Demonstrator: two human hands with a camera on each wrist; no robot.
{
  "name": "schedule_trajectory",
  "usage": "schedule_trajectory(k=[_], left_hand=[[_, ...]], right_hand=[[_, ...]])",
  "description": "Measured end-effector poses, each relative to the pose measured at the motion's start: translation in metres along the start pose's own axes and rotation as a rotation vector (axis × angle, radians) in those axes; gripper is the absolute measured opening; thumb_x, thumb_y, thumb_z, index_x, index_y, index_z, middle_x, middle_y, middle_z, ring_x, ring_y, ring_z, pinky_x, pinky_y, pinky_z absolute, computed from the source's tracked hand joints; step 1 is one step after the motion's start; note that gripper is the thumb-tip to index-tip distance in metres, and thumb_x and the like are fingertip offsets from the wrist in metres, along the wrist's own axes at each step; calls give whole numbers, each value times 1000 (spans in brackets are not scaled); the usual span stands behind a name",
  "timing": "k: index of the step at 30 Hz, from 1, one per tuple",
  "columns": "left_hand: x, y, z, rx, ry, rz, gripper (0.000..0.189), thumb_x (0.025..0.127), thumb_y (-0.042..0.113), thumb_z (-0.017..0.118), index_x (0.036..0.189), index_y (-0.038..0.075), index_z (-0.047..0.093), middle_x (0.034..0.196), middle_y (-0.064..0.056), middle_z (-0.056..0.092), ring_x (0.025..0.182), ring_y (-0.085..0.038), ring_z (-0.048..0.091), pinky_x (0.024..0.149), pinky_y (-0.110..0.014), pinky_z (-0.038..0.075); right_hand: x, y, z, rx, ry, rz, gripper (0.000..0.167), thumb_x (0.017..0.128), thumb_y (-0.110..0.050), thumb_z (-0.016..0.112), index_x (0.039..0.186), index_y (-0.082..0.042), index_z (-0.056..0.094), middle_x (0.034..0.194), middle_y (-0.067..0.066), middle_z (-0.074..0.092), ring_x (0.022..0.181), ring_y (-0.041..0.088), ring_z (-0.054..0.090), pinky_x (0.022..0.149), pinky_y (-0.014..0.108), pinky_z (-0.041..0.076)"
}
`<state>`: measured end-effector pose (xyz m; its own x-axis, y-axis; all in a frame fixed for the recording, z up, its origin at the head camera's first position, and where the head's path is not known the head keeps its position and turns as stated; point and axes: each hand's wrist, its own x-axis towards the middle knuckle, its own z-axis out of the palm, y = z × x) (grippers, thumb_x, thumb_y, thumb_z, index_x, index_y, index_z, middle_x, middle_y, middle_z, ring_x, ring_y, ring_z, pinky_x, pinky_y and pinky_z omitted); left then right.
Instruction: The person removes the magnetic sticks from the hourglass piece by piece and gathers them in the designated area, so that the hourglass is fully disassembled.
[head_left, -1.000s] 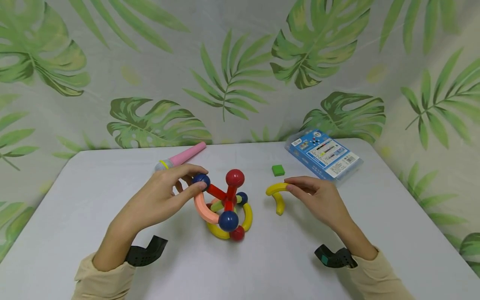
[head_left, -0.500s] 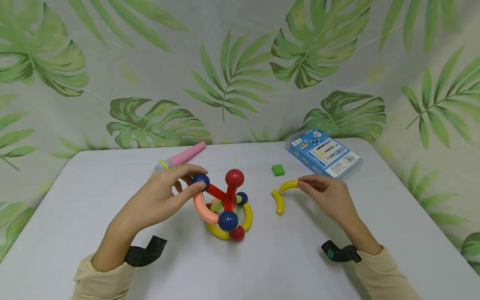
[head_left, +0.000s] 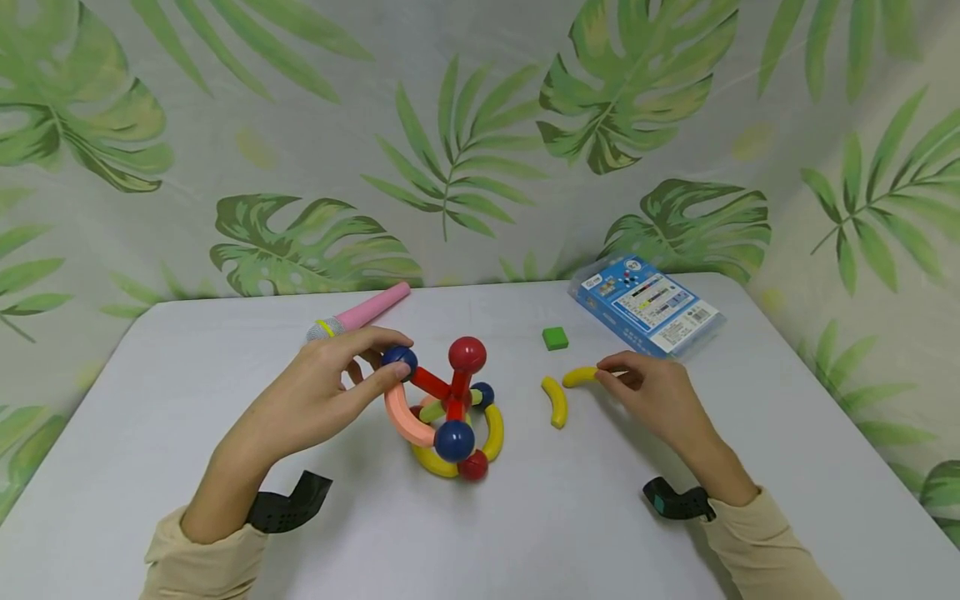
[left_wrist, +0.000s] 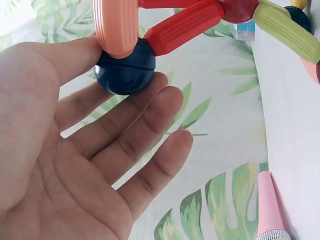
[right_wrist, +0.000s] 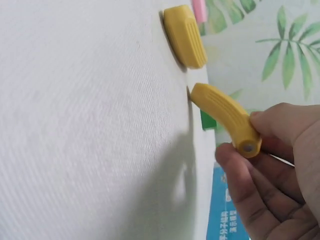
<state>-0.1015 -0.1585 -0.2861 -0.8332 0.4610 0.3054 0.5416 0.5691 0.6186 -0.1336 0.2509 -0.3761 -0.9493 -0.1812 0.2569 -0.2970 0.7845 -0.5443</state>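
With thumb and fingers my left hand [head_left: 337, 379] pinches a dark blue ball [left_wrist: 125, 72] at the upper left of a magnetic ball-and-rod structure [head_left: 431, 383]. Red rods, a salmon curved rod [head_left: 405, 417], lime rods and yellow curved rods join its red and blue balls. To the right, my right hand [head_left: 656, 396] pinches one end of a yellow curved rod [right_wrist: 225, 112], whose far end points left, close over the table. A second yellow curved rod [head_left: 555, 402] lies just left of it on the white table.
A green square piece [head_left: 555, 338] lies behind the yellow rods. At the back right is a blue box [head_left: 648, 307] in clear plastic. A pink toy microphone [head_left: 367, 310] lies behind my left hand. A leaf-patterned curtain [head_left: 480, 167] hangs behind the table [head_left: 525, 533].
My right hand has moved right and lowered slightly with its yellow curved rod, away from the other yellow rod it overlapped. The left hand keeps its pinch on the blue ball.
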Motion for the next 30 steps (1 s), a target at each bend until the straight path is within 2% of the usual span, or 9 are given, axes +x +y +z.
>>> schedule_trajectory(k=[5,12,14,18,21,23,26,30], left_hand=[[0,1,0,-2,-1,-3,26,101,24,70,123,12,70,101,11,73,93,-6,64,76,-27,55],[0,-1,0,-5,-5,-9,26,100,24,70,124,13,70,101,11,73,93,-6,64,76,-27,55],[0,-1,1,1,-7,-15,26,100,24,70,124,13,70,100,12,72,93,-5,64,76,-27,55],[0,-2,1,6,-7,-16,25,100,24,71,123,14,70,98,13,72,93,-5,64,76,-27,55],[0,-2,1,4,-6,-10,26,100,24,71,124,14,70,99,13,72,93,-5,64,75,-27,55],[0,-1,1,5,-9,-13,26,100,24,71,124,14,70,99,13,72,93,-5,64,75,-27,55],[0,-1,0,9,-11,-17,27,100,24,71,124,13,69,99,14,72,93,-4,64,75,-27,55],[0,-1,0,13,-11,-17,27,100,23,71,124,11,70,98,14,72,93,-4,64,76,-27,55]], right_hand=[[1,1,-1,-48,-89,16,19,96,-11,72,112,-2,75,103,15,78,85,29,76,70,40,62],[1,4,5,-84,-119,-2,19,96,-14,72,111,-1,75,93,9,77,81,23,74,72,41,62],[0,4,6,-72,-120,-17,20,96,-12,71,113,-2,75,98,11,77,82,23,73,72,40,62],[0,3,6,-56,-151,-100,26,95,0,67,121,-1,73,119,17,73,96,29,73,78,41,62],[-1,1,6,-29,-202,-161,32,94,6,66,125,0,72,126,18,69,100,27,71,80,37,62],[-1,0,5,-8,-229,-182,33,93,6,67,125,0,71,125,16,69,96,22,70,78,32,61],[-2,-1,4,18,-263,-200,32,93,4,69,125,0,71,123,12,69,91,15,68,76,26,60],[-3,-2,3,39,-289,-198,32,92,0,73,124,-1,71,119,9,70,90,12,67,76,24,59]])
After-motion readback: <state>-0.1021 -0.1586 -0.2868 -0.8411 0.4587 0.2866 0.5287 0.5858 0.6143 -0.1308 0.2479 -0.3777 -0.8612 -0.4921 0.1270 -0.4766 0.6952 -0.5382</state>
